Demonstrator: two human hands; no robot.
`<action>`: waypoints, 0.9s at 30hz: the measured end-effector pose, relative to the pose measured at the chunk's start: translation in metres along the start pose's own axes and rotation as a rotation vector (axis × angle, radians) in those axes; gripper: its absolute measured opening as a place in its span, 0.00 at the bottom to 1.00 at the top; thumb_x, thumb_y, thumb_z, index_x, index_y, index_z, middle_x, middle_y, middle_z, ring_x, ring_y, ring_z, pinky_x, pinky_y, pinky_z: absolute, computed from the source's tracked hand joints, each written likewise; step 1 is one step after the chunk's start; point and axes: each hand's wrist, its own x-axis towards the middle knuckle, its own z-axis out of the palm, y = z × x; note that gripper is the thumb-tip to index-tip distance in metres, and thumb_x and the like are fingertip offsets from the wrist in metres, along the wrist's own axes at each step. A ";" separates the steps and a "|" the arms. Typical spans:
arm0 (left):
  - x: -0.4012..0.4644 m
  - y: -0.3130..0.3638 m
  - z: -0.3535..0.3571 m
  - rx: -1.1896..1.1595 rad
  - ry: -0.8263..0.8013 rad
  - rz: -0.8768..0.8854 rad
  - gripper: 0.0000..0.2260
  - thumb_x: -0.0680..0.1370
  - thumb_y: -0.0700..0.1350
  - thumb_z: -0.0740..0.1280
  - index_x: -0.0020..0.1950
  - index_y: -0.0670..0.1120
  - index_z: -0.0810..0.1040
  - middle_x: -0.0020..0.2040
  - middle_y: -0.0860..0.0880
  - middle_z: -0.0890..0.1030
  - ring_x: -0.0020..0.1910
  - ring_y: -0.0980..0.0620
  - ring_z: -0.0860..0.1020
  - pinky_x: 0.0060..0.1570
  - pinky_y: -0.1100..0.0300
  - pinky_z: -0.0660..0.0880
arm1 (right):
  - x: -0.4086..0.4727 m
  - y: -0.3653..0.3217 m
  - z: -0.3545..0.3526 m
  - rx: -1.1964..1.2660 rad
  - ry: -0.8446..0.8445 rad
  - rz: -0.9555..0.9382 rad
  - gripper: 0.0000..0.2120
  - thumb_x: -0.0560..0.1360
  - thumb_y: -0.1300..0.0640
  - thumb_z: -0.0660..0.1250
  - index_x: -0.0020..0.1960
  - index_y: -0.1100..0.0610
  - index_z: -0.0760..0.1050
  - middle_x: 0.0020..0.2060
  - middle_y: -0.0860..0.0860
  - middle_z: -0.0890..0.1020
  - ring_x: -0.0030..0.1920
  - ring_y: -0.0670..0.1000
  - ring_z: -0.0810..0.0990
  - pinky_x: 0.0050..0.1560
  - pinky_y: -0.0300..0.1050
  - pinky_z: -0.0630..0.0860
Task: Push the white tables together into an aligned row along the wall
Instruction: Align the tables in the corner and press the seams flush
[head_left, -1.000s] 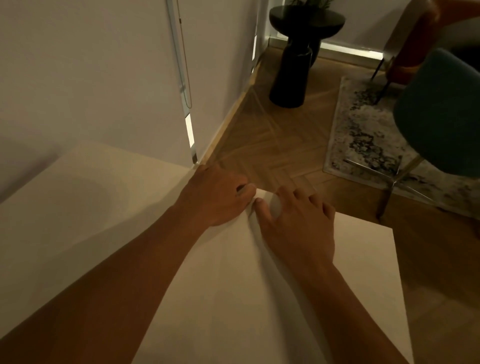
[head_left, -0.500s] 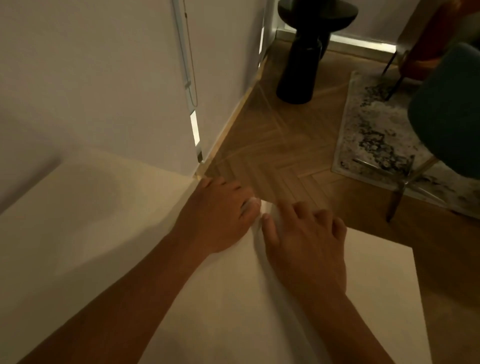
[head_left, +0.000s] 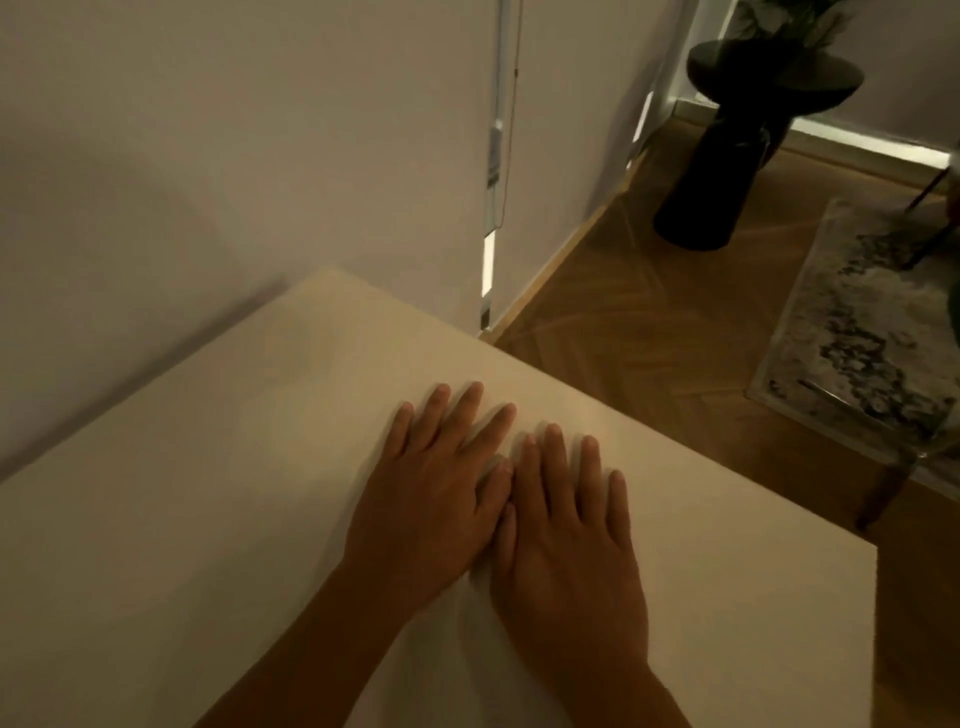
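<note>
1. Head view looks down on two white tables (head_left: 182, 545) set side by side, their tops forming one pale surface that fills the near and left part of the scene.
2. A faint seam between the two tops runs from the near edge toward the far edge, passing under the spot where the hands meet; it is hard to trace in the dim light.
3. Left hand (head_left: 431, 499) lies flat, palm down, fingers spread and released, holding nothing, on the left top.
4. Right hand (head_left: 566, 540) lies flat in the same way just beside it on the right top, grasping nothing; the two thumbs touch over the seam.
5. Left table's long side sits against the wall (head_left: 208, 156).
6. Far edge of the tops looks like one straight line, ending at a corner on the right.
7. Beyond that edge is a wood floor (head_left: 623, 322), with a black stand (head_left: 727, 156) at the far right holding a plant.
8. A patterned rug (head_left: 872, 332) lies on the right, well apart from the tables.
</note>
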 end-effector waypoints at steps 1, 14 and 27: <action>-0.018 -0.002 -0.001 0.000 0.001 -0.027 0.29 0.80 0.61 0.35 0.81 0.60 0.49 0.83 0.53 0.47 0.81 0.50 0.43 0.79 0.46 0.43 | -0.009 -0.005 0.002 0.000 0.006 -0.024 0.33 0.78 0.43 0.30 0.80 0.54 0.38 0.79 0.54 0.37 0.77 0.60 0.32 0.77 0.59 0.38; -0.274 0.035 -0.003 -0.024 0.098 -0.479 0.25 0.83 0.59 0.42 0.81 0.60 0.55 0.82 0.55 0.52 0.81 0.52 0.47 0.79 0.51 0.48 | -0.153 -0.057 0.016 0.008 -0.082 -0.408 0.30 0.82 0.46 0.43 0.80 0.55 0.40 0.80 0.55 0.41 0.78 0.57 0.35 0.77 0.58 0.36; -0.631 0.037 -0.061 -0.051 0.149 -1.104 0.29 0.81 0.65 0.43 0.80 0.57 0.59 0.81 0.53 0.58 0.80 0.48 0.55 0.78 0.52 0.54 | -0.403 -0.231 0.021 0.220 -0.322 -1.101 0.29 0.82 0.44 0.50 0.81 0.48 0.47 0.80 0.48 0.50 0.80 0.54 0.46 0.77 0.49 0.48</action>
